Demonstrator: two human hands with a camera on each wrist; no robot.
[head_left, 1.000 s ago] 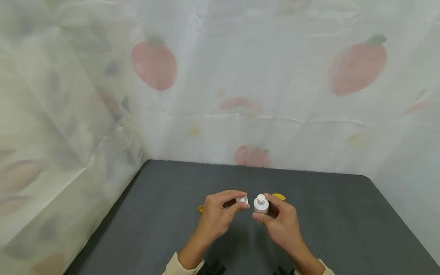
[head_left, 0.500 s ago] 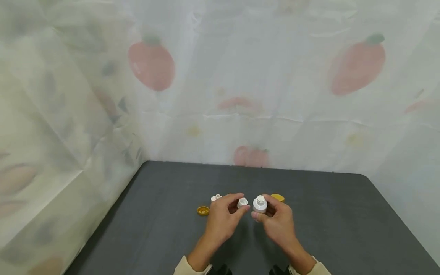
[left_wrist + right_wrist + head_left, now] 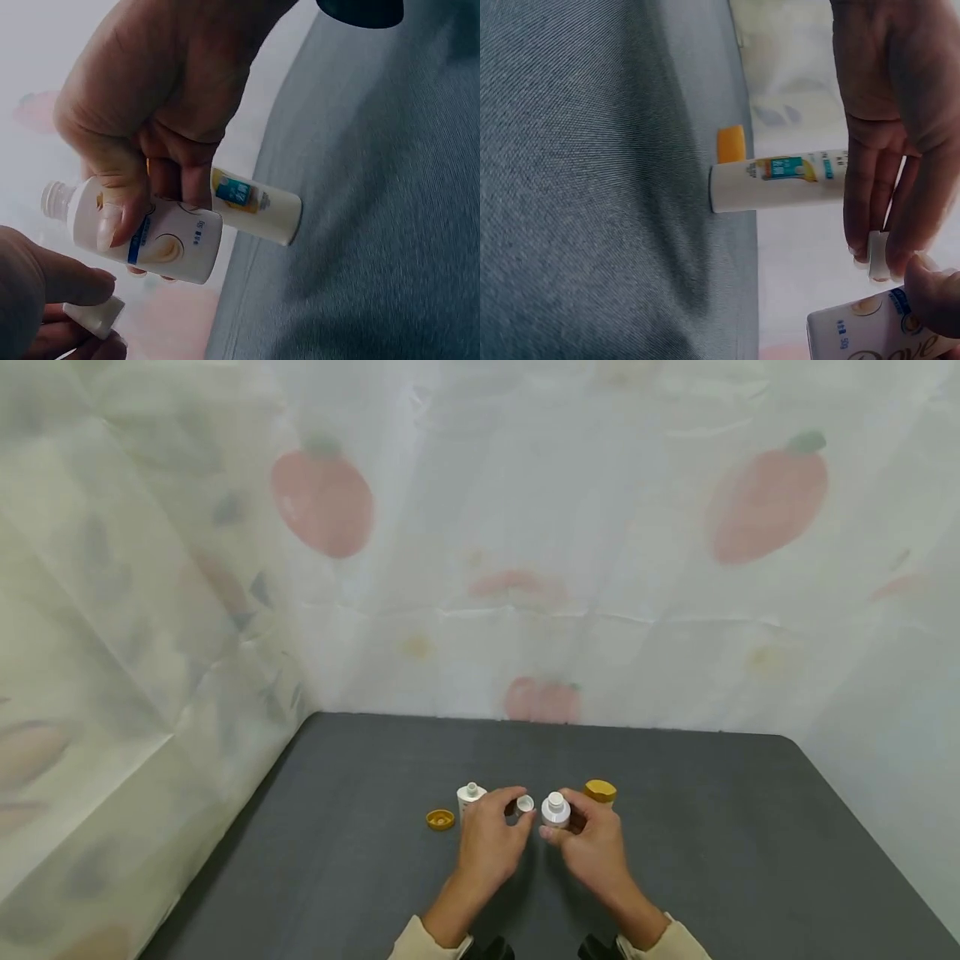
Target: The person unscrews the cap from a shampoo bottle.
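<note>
My left hand (image 3: 489,841) pinches a small white cap (image 3: 525,805) between thumb and fingertips, its hollow side showing in the head view. Just to the right, my right hand (image 3: 597,845) grips a small white Dove bottle (image 3: 556,812) around its body. This bottle's neck (image 3: 56,200) is uncapped, with screw threads visible in the left wrist view. Cap and bottle are close together but apart, both held above the table. In the right wrist view the cap (image 3: 878,255) sits near the bottle (image 3: 870,330), whose neck end is out of frame.
An uncapped white bottle (image 3: 470,793) stands behind my left hand, with a yellow cap (image 3: 440,819) lying beside it. Behind my right hand stands another white bottle (image 3: 262,212) with a yellow cap (image 3: 600,790). The dark grey table (image 3: 375,760) meets a printed curtain (image 3: 420,568).
The left hand has turned the cap so its hollow side shows. Both hands have shifted slightly left in view with the head's movement, uncovering the bottle and yellow cap at left.
</note>
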